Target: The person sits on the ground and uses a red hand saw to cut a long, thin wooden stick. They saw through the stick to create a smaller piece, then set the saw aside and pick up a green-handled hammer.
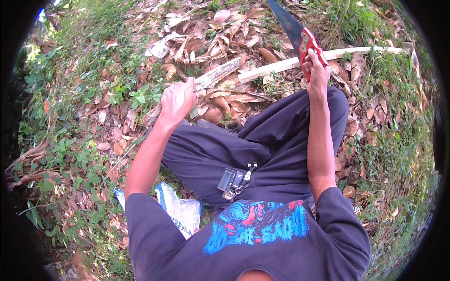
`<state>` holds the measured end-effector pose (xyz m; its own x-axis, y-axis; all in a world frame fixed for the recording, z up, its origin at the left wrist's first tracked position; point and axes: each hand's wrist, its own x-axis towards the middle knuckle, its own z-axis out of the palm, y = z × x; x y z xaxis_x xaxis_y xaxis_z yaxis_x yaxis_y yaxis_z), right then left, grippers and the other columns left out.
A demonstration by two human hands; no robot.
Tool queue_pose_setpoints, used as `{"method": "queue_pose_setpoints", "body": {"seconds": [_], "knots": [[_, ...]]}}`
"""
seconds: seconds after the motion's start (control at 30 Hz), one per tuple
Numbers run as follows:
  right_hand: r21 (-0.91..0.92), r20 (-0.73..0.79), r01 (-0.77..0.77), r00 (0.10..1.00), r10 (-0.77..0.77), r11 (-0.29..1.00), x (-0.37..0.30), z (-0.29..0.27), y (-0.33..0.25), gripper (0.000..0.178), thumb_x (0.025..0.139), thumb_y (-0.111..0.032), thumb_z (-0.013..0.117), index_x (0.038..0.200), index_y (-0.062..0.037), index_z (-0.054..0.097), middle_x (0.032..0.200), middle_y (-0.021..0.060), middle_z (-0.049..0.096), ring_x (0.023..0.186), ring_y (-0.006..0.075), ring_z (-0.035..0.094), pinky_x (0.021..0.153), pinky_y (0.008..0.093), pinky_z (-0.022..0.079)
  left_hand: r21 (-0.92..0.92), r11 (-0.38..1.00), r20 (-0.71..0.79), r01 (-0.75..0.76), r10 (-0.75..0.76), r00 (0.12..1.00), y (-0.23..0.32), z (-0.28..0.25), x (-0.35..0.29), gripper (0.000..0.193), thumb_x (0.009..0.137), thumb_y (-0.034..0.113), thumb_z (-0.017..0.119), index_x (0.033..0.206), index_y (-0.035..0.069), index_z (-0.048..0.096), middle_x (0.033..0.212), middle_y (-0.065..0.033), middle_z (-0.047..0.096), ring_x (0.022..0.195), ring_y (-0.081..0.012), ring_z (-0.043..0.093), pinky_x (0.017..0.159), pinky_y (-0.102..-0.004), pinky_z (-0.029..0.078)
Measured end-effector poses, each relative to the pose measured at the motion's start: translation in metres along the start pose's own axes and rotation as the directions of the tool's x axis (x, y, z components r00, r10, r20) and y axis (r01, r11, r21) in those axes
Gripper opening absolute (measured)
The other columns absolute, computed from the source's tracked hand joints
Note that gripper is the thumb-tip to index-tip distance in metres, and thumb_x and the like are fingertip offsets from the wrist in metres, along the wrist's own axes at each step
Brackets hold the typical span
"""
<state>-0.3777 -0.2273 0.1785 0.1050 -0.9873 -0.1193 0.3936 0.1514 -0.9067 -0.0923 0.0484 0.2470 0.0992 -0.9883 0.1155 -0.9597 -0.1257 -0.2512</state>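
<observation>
My right hand is wrapped round the red handle of a hand saw, held up with its dark, tapering blade pointing up and to the left. Closed as well, my left hand grips a rough, weathered piece of wood, which shows on both sides of the fist and slants up to the right. Past my legs, a long pale strip of wood lies on the ground. Its left end is close to the weathered piece, and its right part passes behind the saw handle and my right hand.
I sit with bent legs in dark trousers. A small dark device with keys rests on my lap. Beside my left hip lies a white and blue plastic sack. Dry brown leaves and green plants cover the ground.
</observation>
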Motion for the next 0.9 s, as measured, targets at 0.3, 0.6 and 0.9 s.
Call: {"method": "queue_pose_setpoints", "body": {"seconds": [0.3, 0.6, 0.9], "knots": [[0.049, -0.01, 0.009, 1.0, -0.008, 0.999, 0.002, -0.001, 0.0, 0.015, 0.092, -0.013, 0.069, 0.081, -0.0037, 0.064, 0.063, -0.002, 0.057, 0.05, 0.005, 0.048, 0.048, 0.021, 0.037, -0.433, 0.717, 0.33, 0.547, -0.438, 0.836, -0.032, -0.015, -0.001, 0.056, 0.078, 0.034, 0.079, 0.113, 0.001, 0.05, 0.085, -0.0181, 0.069, 0.075, -0.0316, 0.068, 0.071, -0.0431, 0.055], [-0.032, 0.012, 0.018, 1.0, -0.017, 0.999, -0.001, -0.002, 0.001, 0.02, 0.092, -0.017, 0.071, 0.077, -0.0038, 0.066, 0.064, -0.0021, 0.059, 0.052, 0.0043, 0.05, 0.051, 0.0205, 0.04, -0.811, 0.0, 0.569, 0.584, -0.225, 0.79, -0.012, 0.085, -0.002, 0.028, 0.08, 0.004, 0.072, 0.098, 0.0, 0.051, 0.084, -0.0117, 0.067, 0.065, -0.0137, 0.066, 0.049, -0.026, 0.051], [-0.046, 0.014, 0.051, 0.999, -0.05, 0.998, 0.002, -0.008, 0.006, 0.014, 0.092, -0.012, 0.068, 0.082, -0.0046, 0.062, 0.064, -0.0012, 0.058, 0.049, 0.0041, 0.048, 0.046, 0.0201, 0.038, -0.693, 0.202, 0.721, 0.693, 0.15, 0.677, -0.009, 0.164, 0.031, 0.033, 0.092, 0.027, 0.061, 0.109, 0.001, 0.072, 0.092, -0.0101, 0.075, 0.078, -0.014, 0.071, 0.073, -0.0289, 0.055]]}}
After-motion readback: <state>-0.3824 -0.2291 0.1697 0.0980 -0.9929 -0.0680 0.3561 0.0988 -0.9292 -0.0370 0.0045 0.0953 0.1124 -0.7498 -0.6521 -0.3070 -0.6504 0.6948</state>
